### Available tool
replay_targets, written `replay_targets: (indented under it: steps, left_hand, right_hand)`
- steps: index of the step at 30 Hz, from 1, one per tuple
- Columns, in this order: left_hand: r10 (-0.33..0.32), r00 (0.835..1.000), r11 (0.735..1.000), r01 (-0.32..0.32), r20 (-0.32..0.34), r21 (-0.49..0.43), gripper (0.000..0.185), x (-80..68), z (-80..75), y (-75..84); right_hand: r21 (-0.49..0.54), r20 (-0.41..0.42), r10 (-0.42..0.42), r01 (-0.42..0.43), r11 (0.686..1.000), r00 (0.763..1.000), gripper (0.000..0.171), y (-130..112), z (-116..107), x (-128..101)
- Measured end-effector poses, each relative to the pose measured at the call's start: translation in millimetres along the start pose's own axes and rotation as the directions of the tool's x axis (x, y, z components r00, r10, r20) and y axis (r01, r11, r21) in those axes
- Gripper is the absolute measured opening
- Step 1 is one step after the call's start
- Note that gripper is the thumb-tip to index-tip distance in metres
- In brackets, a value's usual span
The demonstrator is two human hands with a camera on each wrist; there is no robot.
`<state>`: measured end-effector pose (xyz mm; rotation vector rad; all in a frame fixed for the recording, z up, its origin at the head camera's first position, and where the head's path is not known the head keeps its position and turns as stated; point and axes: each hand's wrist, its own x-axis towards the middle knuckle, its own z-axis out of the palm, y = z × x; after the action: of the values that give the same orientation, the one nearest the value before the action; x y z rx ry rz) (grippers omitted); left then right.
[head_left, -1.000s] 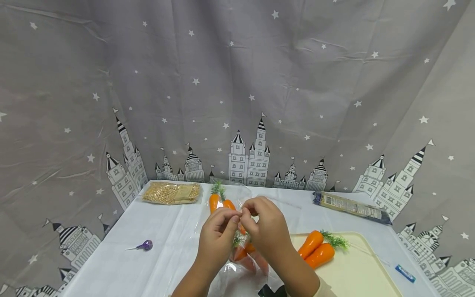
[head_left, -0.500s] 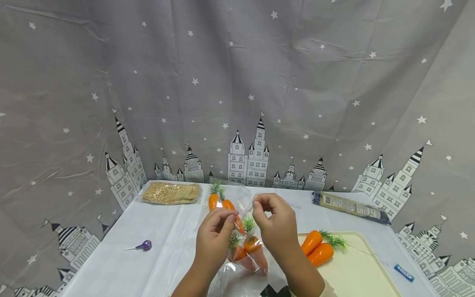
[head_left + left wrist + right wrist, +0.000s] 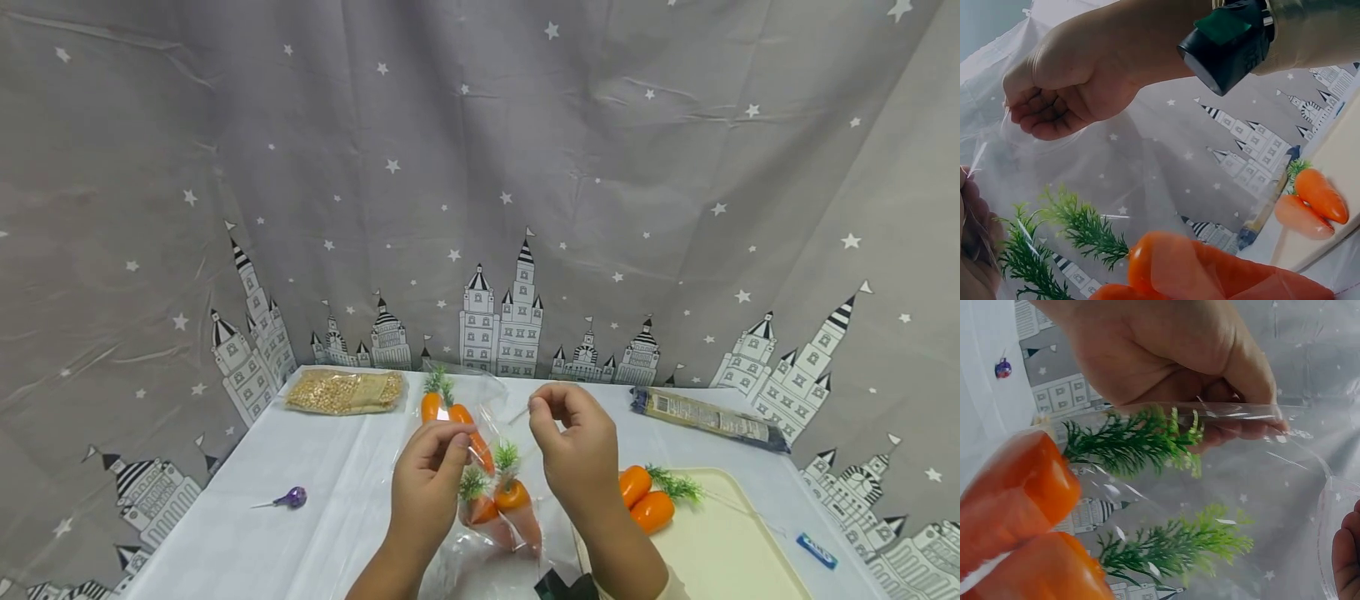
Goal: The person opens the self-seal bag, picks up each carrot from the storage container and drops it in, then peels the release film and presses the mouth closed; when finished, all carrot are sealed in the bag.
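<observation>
Both hands hold a clear plastic bag [image 3: 1260, 450] between them, with two orange carrots [image 3: 513, 497] inside, their green tops upward. My left hand [image 3: 431, 479] pinches the bag's left edge near the mouth, thumb against curled fingers. On the other side, my right hand [image 3: 576, 443] pinches the right part of the mouth, where a thin clear strip shows at the fingertips. In the left wrist view the right hand [image 3: 1066, 94] is high above the leafy tops [image 3: 1085, 228]. Behind the hands, another clear bag with two carrots [image 3: 432, 408] lies on the table.
A cream tray [image 3: 720, 533] with two loose carrots [image 3: 651, 511] lies at the right. A blue packet [image 3: 817, 551] is beyond it. A long dark package [image 3: 708, 418] and a bag of yellow kernels [image 3: 345, 391] lie at the back, a purple lollipop [image 3: 296, 497] at the left.
My right hand has moved right, away from the left hand, and the bag's mouth has spread between them. The carrots in the held bag now show more fully. My left hand has barely moved.
</observation>
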<state>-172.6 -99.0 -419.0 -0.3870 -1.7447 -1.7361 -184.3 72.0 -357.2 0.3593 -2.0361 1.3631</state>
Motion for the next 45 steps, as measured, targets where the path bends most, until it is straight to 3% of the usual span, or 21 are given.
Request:
replay_targets:
  steps: [11,24,35,45]
  left_hand:
    - [-0.008,1.000,1.000,0.007,-0.005,-0.007,0.013,0.2,-0.7,3.5]
    - [-0.096,0.995,0.995,0.096,-0.011,-0.003,0.011,0.9,-2.1,1.0]
    - [-0.107,0.994,0.994,0.107,-0.023,-0.003,0.011,-0.1,-2.3,0.7]
    - [-0.074,0.997,0.997,0.074,-0.029,-0.012,0.012,-1.0,-3.0,-2.4]
  right_hand:
    - [0.071,-0.033,0.004,-0.002,0.997,0.999,0.007,-1.8,-12.6,13.2]
    - [0.114,-0.047,0.077,-0.071,0.991,0.996,0.006,3.4,-28.4,32.2]
    - [0.115,-0.084,0.127,-0.117,0.987,0.988,0.010,8.5,-41.8,39.3]
    - [0.120,-0.134,0.165,-0.149,0.982,0.977,0.015,16.5,-55.5,42.8]
